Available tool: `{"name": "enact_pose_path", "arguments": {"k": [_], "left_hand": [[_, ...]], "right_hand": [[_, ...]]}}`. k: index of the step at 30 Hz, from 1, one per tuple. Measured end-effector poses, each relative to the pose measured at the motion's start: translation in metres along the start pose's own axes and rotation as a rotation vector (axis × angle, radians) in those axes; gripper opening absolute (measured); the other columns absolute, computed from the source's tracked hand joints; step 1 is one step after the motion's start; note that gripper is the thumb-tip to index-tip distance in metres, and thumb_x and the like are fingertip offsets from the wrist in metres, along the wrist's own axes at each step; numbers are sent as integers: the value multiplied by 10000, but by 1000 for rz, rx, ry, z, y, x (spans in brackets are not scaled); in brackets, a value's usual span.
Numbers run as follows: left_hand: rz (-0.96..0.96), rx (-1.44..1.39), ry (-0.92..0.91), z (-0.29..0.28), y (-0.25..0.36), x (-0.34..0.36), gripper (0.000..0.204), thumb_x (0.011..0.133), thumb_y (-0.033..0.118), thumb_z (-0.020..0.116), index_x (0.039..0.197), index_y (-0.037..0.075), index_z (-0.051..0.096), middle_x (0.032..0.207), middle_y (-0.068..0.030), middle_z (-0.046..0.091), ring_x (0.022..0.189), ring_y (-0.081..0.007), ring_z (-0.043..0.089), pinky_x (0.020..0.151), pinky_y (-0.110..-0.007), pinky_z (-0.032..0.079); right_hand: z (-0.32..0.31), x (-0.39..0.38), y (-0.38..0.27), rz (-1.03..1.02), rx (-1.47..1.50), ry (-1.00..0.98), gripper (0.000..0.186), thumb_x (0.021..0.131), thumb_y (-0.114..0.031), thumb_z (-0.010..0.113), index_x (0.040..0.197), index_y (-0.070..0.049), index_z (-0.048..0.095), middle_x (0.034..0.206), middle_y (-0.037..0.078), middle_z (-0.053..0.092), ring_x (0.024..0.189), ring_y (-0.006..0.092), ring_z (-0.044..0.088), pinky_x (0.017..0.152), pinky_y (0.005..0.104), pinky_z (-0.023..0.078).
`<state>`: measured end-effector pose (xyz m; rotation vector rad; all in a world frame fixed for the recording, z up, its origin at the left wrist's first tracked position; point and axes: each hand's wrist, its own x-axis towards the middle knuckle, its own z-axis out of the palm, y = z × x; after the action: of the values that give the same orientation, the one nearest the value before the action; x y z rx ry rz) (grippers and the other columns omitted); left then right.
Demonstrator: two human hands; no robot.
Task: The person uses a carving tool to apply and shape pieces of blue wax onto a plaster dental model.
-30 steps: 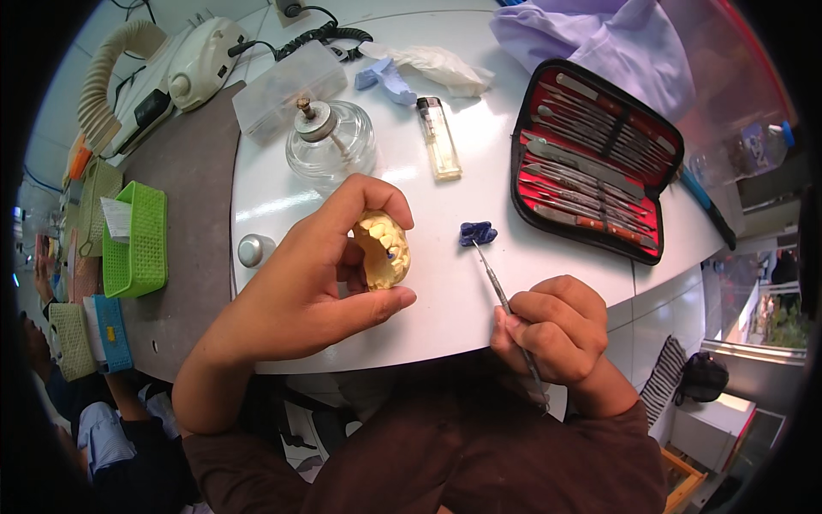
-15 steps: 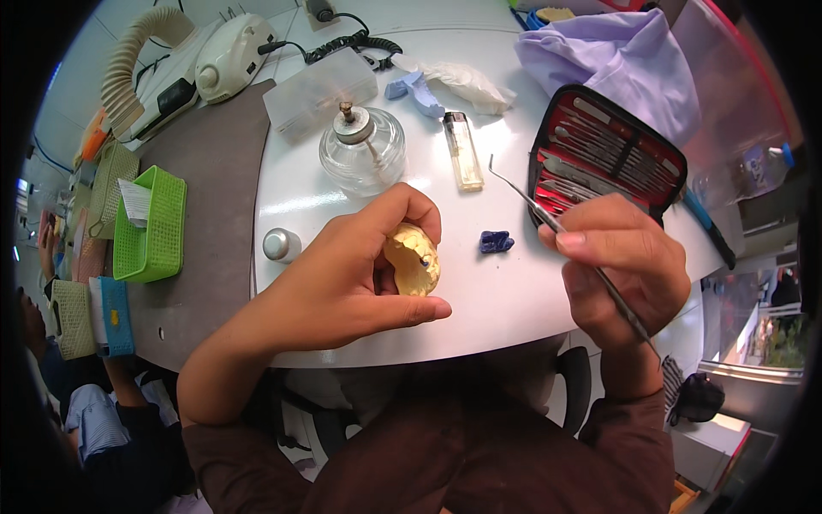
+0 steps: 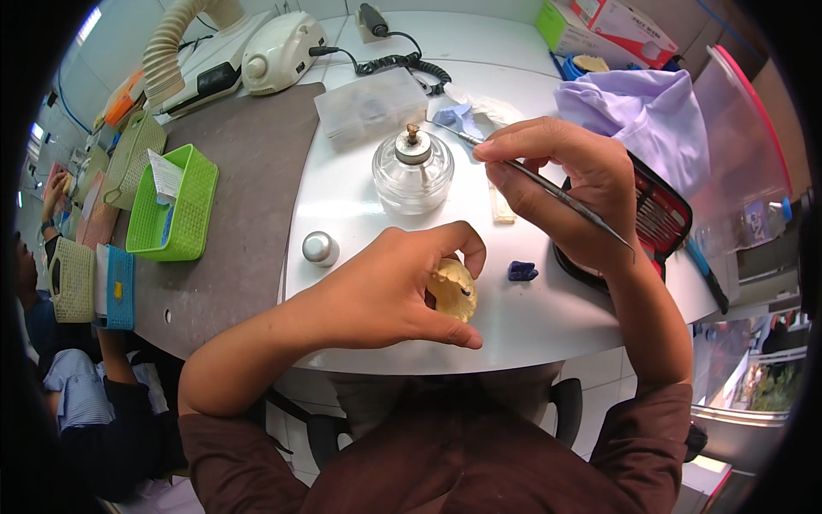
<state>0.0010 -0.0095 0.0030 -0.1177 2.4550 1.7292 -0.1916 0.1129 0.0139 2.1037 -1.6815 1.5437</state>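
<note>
Right grip point(image 3: 575, 171), clamped on a metal pick point(image 3: 567, 199), long axis slanting leftward toward the glass lamp point(image 3: 413, 184); left grip point(image 3: 398, 287) clasping a tooth model point(image 3: 454, 291).

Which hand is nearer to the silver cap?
Left: the left hand, holding the dental model, is right of the silver cap; the right hand, with the metal tool, is farther right.

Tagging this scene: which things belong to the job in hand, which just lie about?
Likely in the job:
model, in the left hand
metal tool, in the right hand
blue lump, not held
tool case, open
lamp, less sure

Probably just lying about:
cloth
green basket
clear box
bottle
</note>
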Motion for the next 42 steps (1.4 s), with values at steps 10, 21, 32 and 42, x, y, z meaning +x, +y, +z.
{"name": "enact_pose_path", "arguments": {"k": [10, 21, 32, 42], "left_hand": [[83, -137, 72, 3, -4, 2, 405, 759, 199, 880, 1037, 39, 633, 898, 5, 663, 803, -54, 608, 699, -219, 493], [292, -228, 231, 5, -4, -2, 480, 777, 37, 848, 1146, 39, 541, 1082, -51, 606, 972, -95, 584, 853, -249, 477], [415, -232, 264, 4, -10, -1, 519, 776, -4, 834, 1166, 45, 495, 1141, -80, 569, 995, -111, 577, 869, -264, 480], [439, -210, 272, 5, -9, -2, 529, 769, -5, 839, 1158, 44, 485, 1139, -101, 571, 967, -107, 582, 852, -264, 484]], "right_hand": [[5, -3, 2, 75, 105, 55, 200, 837, 7, 724, 1028, -48, 734, 916, 79, 742, 781, 127, 697, 676, 254, 528], [-12, -28, -59, 276, 520, 54, 329, 859, -95, 761, 878, -67, 434, 687, 116, 599, 810, 322, 726, 722, 427, 624], [-4, -31, -52, 241, 505, 11, 351, 865, -55, 741, 859, -53, 391, 676, 120, 587, 877, 395, 726, 784, 471, 622], [-7, -29, -46, 121, 434, -71, 345, 874, -54, 733, 850, -48, 390, 676, 124, 586, 881, 393, 731, 677, 384, 637]]}}
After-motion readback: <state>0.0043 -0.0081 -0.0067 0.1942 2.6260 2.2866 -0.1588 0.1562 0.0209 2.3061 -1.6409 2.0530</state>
